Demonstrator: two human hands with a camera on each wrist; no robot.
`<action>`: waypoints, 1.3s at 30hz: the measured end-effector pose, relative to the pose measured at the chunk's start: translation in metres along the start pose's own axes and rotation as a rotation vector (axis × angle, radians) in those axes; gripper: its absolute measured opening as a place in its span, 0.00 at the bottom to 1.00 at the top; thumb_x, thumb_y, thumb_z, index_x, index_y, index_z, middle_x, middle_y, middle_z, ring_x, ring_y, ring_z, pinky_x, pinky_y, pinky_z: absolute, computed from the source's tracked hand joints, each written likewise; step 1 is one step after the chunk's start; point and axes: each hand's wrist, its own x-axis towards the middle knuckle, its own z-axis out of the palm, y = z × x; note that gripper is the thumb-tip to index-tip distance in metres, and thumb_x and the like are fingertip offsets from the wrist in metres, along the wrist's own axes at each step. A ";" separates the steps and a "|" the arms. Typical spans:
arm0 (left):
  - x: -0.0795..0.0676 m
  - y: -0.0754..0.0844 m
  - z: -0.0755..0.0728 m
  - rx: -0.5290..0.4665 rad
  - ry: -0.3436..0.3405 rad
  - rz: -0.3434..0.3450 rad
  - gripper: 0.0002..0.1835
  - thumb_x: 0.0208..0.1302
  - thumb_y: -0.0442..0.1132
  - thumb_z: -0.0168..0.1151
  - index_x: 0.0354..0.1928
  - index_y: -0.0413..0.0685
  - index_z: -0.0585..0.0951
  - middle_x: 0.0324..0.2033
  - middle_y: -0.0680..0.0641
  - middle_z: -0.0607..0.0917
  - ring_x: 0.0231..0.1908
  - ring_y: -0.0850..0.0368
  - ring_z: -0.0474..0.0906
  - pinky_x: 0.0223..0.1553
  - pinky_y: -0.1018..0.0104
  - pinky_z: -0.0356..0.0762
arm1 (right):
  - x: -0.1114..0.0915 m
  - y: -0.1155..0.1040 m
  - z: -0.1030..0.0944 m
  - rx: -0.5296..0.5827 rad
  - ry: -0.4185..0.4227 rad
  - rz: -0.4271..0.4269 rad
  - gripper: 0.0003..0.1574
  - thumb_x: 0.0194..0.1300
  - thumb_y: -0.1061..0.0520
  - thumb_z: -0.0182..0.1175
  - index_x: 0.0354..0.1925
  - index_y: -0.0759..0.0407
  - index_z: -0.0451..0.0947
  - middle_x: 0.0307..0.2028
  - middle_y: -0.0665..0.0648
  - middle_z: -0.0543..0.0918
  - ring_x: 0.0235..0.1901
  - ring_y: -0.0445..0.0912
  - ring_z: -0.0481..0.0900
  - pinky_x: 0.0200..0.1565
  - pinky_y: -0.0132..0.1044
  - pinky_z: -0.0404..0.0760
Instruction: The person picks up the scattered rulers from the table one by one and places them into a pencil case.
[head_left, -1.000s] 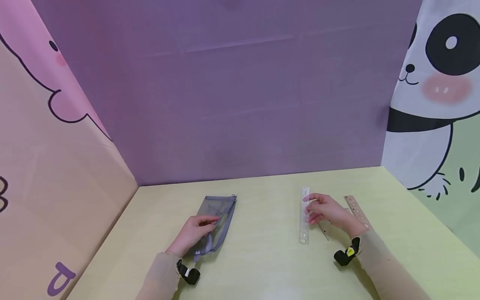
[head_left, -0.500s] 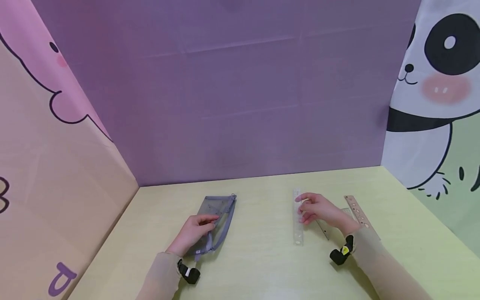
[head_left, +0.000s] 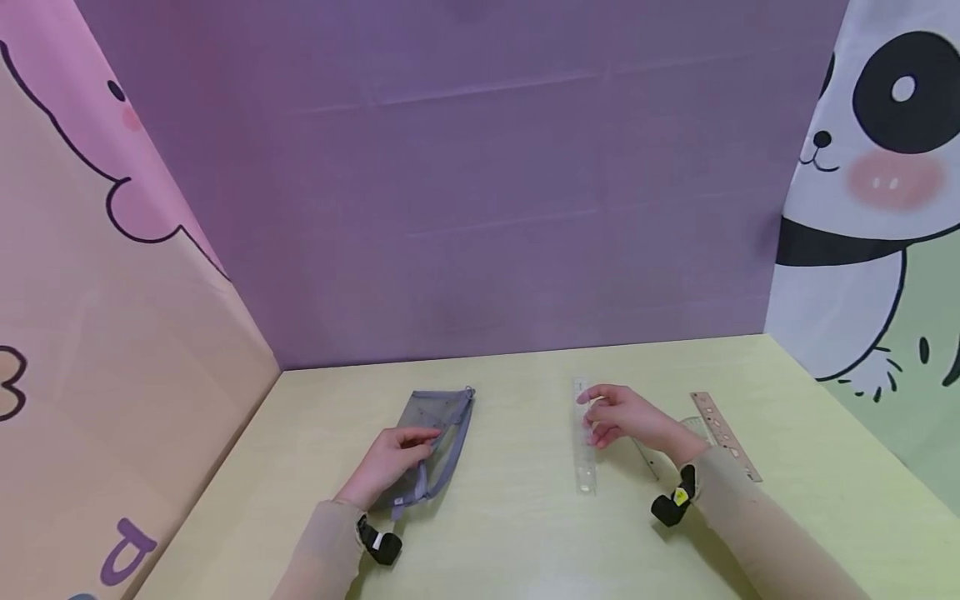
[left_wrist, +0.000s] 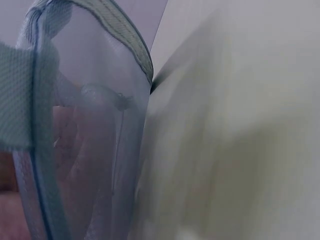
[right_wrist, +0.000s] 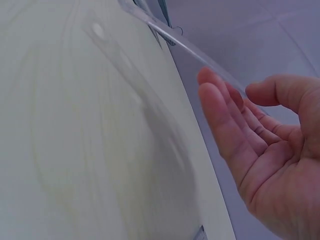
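Note:
My left hand (head_left: 390, 462) grips the near left side of a translucent grey-blue zip pouch (head_left: 427, 407) at the middle left of the table. The left wrist view shows the pouch's clear side (left_wrist: 100, 165) close up, bulging open, with part of the hand seen through it. Between thumb and fingers my right hand (head_left: 633, 417) pinches a clear plastic ruler (head_left: 585, 471), held lengthwise away from me. In the right wrist view the ruler (right_wrist: 185, 44) is above the table, its shadow falling below, and the pouch's edge shows past its far end.
A pink ruler (head_left: 723, 433) with cut-out shapes lies at the right of the table. Beside it, partly behind the right wrist, are a clear protractor-like piece (head_left: 697, 427) and a thin straight-edged clear piece (head_left: 647, 460). A purple backdrop (head_left: 480, 208) stands behind the table.
My right hand has moved left with the clear ruler, away from the pink ruler and toward the pouch. The left hand and the pouch have stayed in place.

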 end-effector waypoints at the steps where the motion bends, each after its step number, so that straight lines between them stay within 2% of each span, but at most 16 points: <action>1: 0.001 -0.002 0.000 0.000 0.004 0.001 0.17 0.65 0.32 0.58 0.55 0.35 0.80 0.42 0.42 0.84 0.33 0.56 0.72 0.31 0.64 0.71 | 0.000 -0.001 0.001 0.003 -0.003 -0.002 0.26 0.68 0.63 0.53 0.59 0.77 0.61 0.34 0.61 0.78 0.27 0.48 0.82 0.34 0.43 0.83; 9: 0.007 -0.018 0.002 -0.020 0.023 -0.011 0.17 0.63 0.36 0.61 0.54 0.42 0.82 0.40 0.47 0.84 0.31 0.57 0.73 0.29 0.66 0.69 | 0.000 -0.005 0.003 0.015 0.016 0.008 0.23 0.67 0.64 0.52 0.57 0.75 0.63 0.34 0.61 0.78 0.27 0.49 0.82 0.33 0.42 0.83; 20: 0.007 -0.017 0.002 -0.003 0.023 0.029 0.17 0.62 0.34 0.61 0.53 0.39 0.83 0.43 0.45 0.84 0.32 0.57 0.74 0.31 0.65 0.72 | 0.009 -0.006 0.009 0.015 -0.012 0.007 0.21 0.69 0.64 0.52 0.56 0.74 0.64 0.35 0.63 0.78 0.28 0.50 0.83 0.35 0.43 0.83; 39: 0.006 -0.017 0.003 -0.012 0.037 0.021 0.17 0.63 0.34 0.61 0.53 0.38 0.82 0.41 0.46 0.84 0.33 0.57 0.74 0.30 0.66 0.72 | 0.027 0.001 0.023 0.043 -0.033 0.010 0.19 0.67 0.65 0.50 0.54 0.74 0.64 0.33 0.61 0.78 0.26 0.49 0.82 0.34 0.43 0.83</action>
